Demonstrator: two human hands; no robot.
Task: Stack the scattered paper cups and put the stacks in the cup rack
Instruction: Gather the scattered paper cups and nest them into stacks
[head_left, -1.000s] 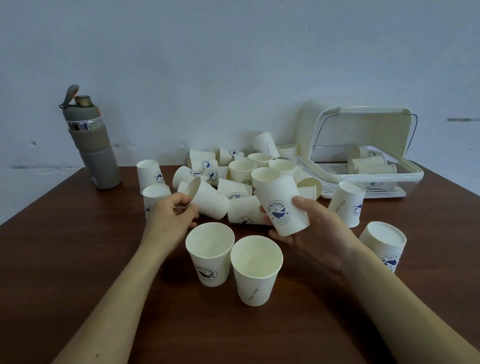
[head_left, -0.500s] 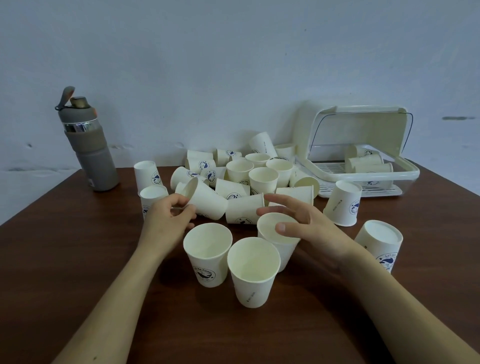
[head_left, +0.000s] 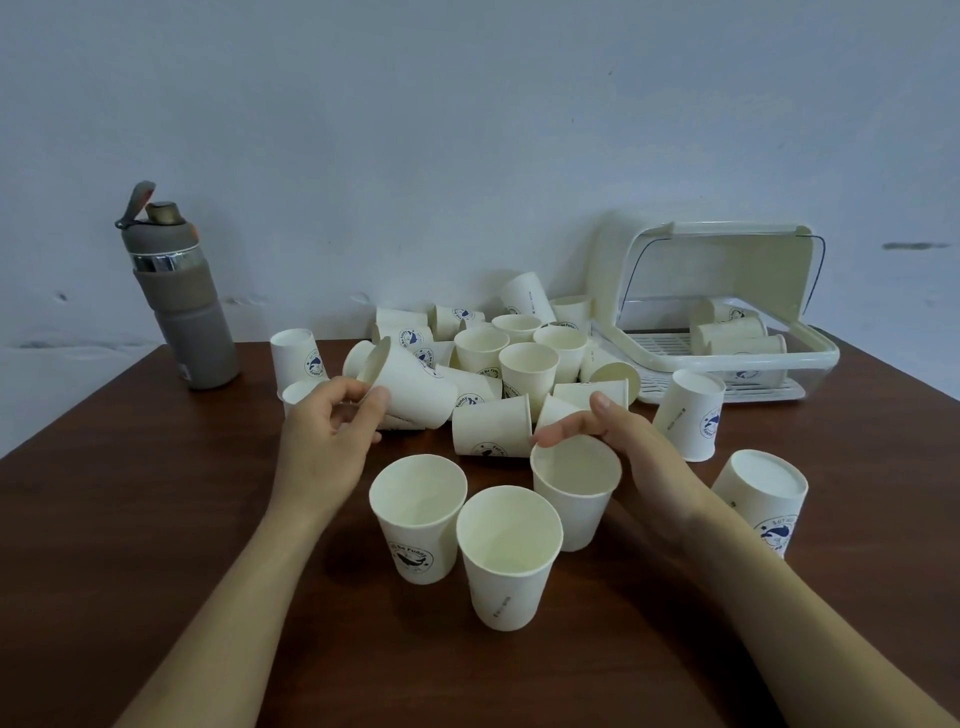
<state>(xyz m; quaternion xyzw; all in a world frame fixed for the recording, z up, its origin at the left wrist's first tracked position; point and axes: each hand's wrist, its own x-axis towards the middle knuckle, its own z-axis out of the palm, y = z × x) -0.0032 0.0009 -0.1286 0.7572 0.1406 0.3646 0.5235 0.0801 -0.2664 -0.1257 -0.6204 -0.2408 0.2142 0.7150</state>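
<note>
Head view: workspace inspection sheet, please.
Surface: brown wooden table, bare toward the near edge.
Job's things: three upright cups in front; loose pile of cups behind, many on their sides; two upside-down cups at right; cup rack, lid open, a few cups lying inside.
Clutter: grey bottle, cap flipped open, far left.
Hands: left hand grips a tilted cup; right hand open, fingers at the rim of the right front cup.
Cables: nothing seen.
Surroundings: plain pale wall.
</note>
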